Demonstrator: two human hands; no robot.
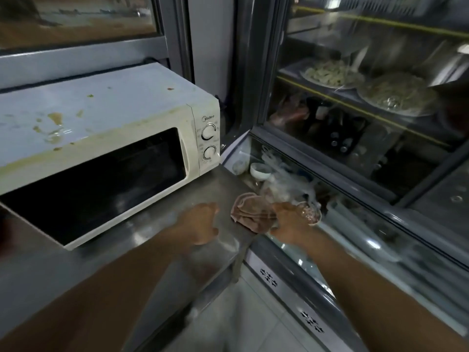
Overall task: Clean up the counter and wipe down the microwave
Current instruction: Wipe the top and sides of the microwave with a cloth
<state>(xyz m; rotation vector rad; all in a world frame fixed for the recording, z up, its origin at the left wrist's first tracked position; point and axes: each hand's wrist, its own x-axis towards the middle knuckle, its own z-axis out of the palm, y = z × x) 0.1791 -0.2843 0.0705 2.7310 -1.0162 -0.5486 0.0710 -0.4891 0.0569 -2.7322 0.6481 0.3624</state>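
Note:
A white microwave [106,138] stands on the steel counter [157,224], its top spotted with brown stains and its door closed. A crumpled brown cloth [250,212] lies at the counter's right edge. My left hand [200,222] hovers over the counter just left of the cloth, fingers loosely curled and holding nothing. My right hand [289,219] is at the cloth's right side, touching it; whether it grips the cloth is blurred. A small bowl [311,213] with dark contents sits right behind that hand.
A glass-topped chest freezer [355,237] adjoins the counter on the right, with a white bowl [260,170] on its lid. Behind it a glass display fridge [368,97] holds plates of food. Tiled floor [236,321] lies below.

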